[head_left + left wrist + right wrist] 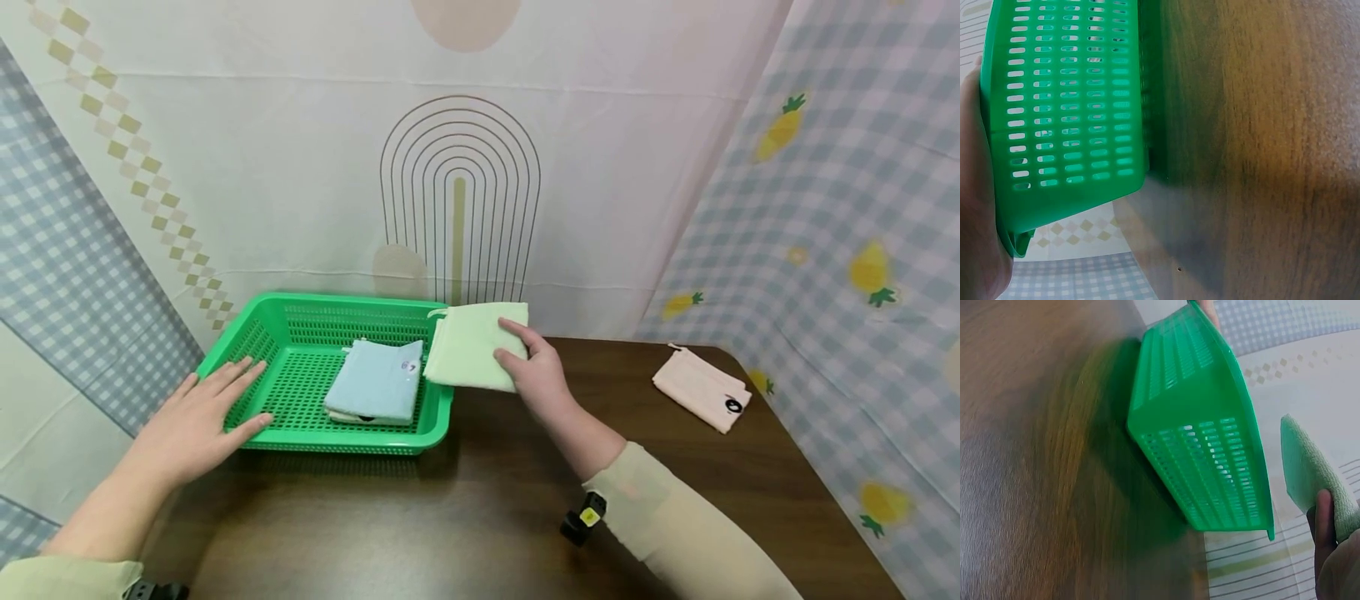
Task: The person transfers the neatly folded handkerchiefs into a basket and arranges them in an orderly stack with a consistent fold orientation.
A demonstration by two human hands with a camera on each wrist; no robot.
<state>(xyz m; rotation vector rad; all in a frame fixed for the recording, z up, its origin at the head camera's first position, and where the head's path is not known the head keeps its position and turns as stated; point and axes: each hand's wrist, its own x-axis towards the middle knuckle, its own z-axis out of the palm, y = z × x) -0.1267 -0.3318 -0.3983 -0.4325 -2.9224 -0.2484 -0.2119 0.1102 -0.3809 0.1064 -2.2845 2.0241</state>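
Note:
A folded pale green towel (468, 346) with a small hanging loop is gripped by my right hand (542, 373), thumb and fingers at its right edge. It hangs over the right end of a green plastic basket (337, 444). In the right wrist view the towel (1300, 464) is apart from the basket's rim. My left hand (197, 418) rests on the basket's left end with fingers straight and spread. Inside the basket lies a folded light blue towel (377, 379), on top of a cream cloth (343, 416) that is mostly hidden.
A folded pale pink towel (697, 387) with a black round mark lies at the right of the dark wooden table (480, 517). Behind the table hangs a patterned cloth backdrop (300, 192), with checked cloth (817, 333) along the right side.

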